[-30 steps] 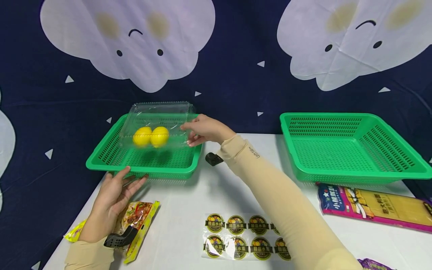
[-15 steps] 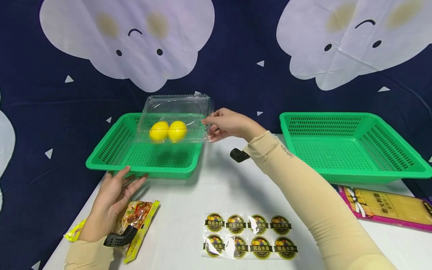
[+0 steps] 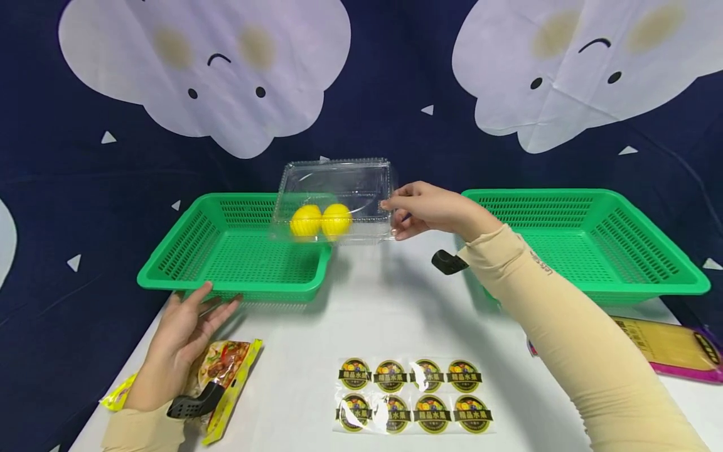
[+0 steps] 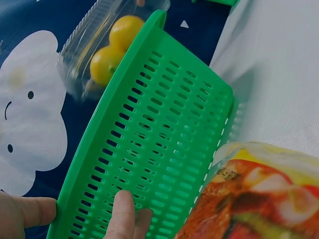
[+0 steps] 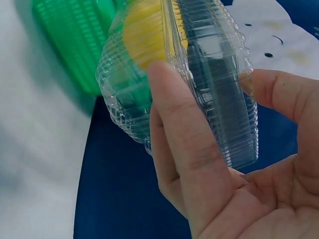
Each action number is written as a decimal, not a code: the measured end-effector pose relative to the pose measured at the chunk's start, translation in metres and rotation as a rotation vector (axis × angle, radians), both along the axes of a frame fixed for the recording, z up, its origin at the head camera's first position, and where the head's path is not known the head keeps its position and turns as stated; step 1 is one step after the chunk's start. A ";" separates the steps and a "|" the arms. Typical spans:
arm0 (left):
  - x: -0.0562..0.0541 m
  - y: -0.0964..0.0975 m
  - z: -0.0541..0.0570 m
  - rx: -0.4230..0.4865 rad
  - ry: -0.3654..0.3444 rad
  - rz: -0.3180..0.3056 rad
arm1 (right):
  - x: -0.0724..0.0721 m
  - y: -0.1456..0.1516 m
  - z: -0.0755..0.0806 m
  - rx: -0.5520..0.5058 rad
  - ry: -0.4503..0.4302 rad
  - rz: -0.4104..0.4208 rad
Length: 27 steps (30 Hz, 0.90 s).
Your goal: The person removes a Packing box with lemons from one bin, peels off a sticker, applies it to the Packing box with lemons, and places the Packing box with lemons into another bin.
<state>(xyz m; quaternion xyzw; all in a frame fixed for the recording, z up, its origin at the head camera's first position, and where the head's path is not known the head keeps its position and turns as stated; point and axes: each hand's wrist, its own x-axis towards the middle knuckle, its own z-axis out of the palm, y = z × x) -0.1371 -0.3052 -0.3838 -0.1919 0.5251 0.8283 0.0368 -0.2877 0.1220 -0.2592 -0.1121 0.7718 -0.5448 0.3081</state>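
My right hand [image 3: 435, 210] grips the right end of a clear plastic clamshell box [image 3: 361, 182], thumb on one face and fingers on the other. Two round yellow fruits [image 3: 321, 221] sit inside the box [image 5: 219, 79], which is raised, tilted, and partly over the right side of the left green basket [image 3: 226, 289]. At that basket's front my left hand [image 3: 183, 336] holds on: its thumb [image 4: 40, 211] touches the rim, while its fingers [image 4: 123, 211] lie against the outer slotted wall. Part of the left hand is cut off in its wrist view.
A second green basket [image 3: 570, 257] stands at the right, with a pasta packet [image 3: 672, 342] before it, partly behind the right sleeve. A sheet of round stickers [image 3: 415, 395] lies front centre. Yellow-edged food packets [image 3: 228, 370] lie beside the left forearm.
My right hand has carried the clear box with the fruits to the right and slightly up, from over the left basket to partly beyond its right edge. The left hand stays at the basket's front.
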 end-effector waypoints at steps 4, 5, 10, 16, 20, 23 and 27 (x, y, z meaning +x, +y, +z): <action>0.001 -0.001 0.000 0.006 -0.008 -0.001 | 0.006 0.018 0.001 0.017 -0.007 -0.026; 0.001 -0.001 0.000 0.008 -0.008 -0.004 | 0.008 0.022 0.001 0.018 -0.011 -0.036; 0.001 -0.001 -0.001 0.002 -0.004 -0.017 | 0.018 0.044 -0.001 0.009 -0.022 -0.076; 0.000 0.000 -0.001 -0.005 -0.002 -0.018 | 0.026 0.071 -0.005 0.044 -0.012 -0.061; 0.000 -0.001 0.000 -0.003 -0.004 -0.012 | 0.031 0.085 -0.009 0.058 -0.017 -0.053; 0.000 -0.001 0.000 -0.015 -0.008 -0.014 | 0.034 0.093 -0.016 0.056 -0.034 -0.055; -0.001 0.001 -0.001 -0.043 -0.012 -0.019 | 0.037 0.098 -0.027 0.073 -0.046 -0.051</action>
